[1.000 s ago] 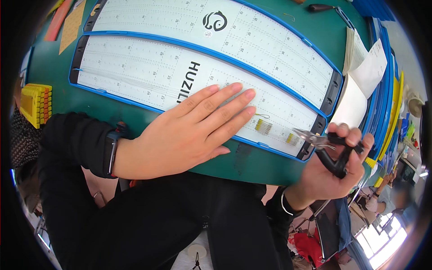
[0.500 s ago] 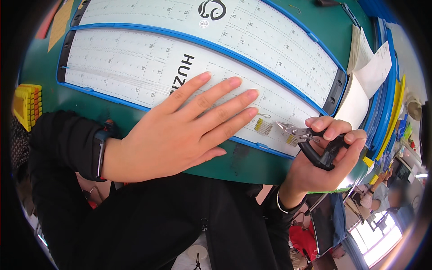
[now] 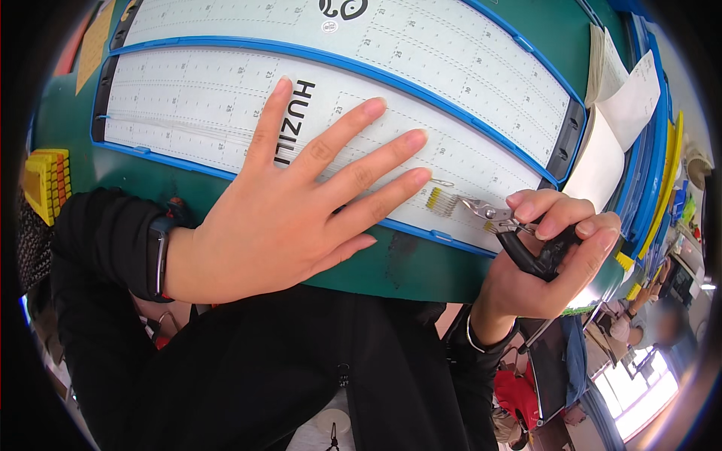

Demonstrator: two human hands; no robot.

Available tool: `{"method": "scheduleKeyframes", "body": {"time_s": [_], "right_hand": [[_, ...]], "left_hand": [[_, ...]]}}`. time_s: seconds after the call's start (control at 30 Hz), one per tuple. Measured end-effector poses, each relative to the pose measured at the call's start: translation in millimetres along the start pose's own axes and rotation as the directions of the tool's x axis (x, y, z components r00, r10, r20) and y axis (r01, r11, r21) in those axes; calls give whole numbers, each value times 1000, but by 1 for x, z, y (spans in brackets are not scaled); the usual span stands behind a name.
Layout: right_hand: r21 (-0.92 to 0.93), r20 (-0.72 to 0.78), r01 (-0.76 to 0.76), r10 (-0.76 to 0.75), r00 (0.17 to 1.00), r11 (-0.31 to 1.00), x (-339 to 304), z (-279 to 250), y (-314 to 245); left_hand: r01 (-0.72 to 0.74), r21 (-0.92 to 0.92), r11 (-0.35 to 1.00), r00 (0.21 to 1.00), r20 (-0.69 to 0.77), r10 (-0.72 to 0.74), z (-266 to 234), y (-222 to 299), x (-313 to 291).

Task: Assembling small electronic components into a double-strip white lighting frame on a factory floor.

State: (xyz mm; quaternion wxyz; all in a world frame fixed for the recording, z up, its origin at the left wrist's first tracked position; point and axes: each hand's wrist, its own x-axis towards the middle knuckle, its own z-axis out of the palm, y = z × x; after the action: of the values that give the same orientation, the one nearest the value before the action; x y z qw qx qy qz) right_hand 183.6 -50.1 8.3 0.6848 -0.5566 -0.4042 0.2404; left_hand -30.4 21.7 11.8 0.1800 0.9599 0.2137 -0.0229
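Observation:
A long, shallow blue-edged case (image 3: 481, 115) lies opened out, its white panels printed with grids. My left hand (image 3: 289, 207) is over the near panel with its fingers spread, partly covering thin pale lines strung along it. My right hand (image 3: 530, 292) grips small pliers (image 3: 535, 258) with black handles and pointed metal jaws. The jaw tips are at the right end of a row of small yellow-ended metal pieces (image 3: 439, 201), near my left little finger. I cannot tell whether they touch. Another small yellow piece (image 3: 489, 226) shows under the jaws.
The case rests on a green tabletop (image 3: 331, 274). Yellow racks (image 3: 47, 184) stand at the left. Open paper pads (image 3: 598, 161) and stacked blue and yellow trays (image 3: 653, 188) line the right side. Another person (image 3: 665, 331) sits at far right.
My left fingers have spread wider, the index finger swinging left and up. The pliers' tips have come slightly left and up, closer to the row of yellow-ended pieces.

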Motion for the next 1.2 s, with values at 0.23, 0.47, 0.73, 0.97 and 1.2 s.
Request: {"method": "scheduleKeyframes", "body": {"time_s": [0.23,0.47,0.73,0.97,1.2], "right_hand": [[-16,-29,-3,2,1000,1000,-1,0,0],[-107,-73,-3,-5,997,994,-1,1,-3],[-102,-85,-6,-3,996,995,-1,0,-2],[3,-91,3,-3,996,1000,-2,3,0],[41,64,-27,24,998,999,-2,-7,-2]], "left_hand": [[0,4,1000,1000,-3,0,-1,-1,0],[6,-10,1000,1000,-6,-6,0,0,-1],[20,-14,1000,1000,-22,-20,1,1,0],[19,-4,1000,999,-29,-19,2,0,-1],[-8,-16,1000,1000,-19,8,1,-1,1]]}}
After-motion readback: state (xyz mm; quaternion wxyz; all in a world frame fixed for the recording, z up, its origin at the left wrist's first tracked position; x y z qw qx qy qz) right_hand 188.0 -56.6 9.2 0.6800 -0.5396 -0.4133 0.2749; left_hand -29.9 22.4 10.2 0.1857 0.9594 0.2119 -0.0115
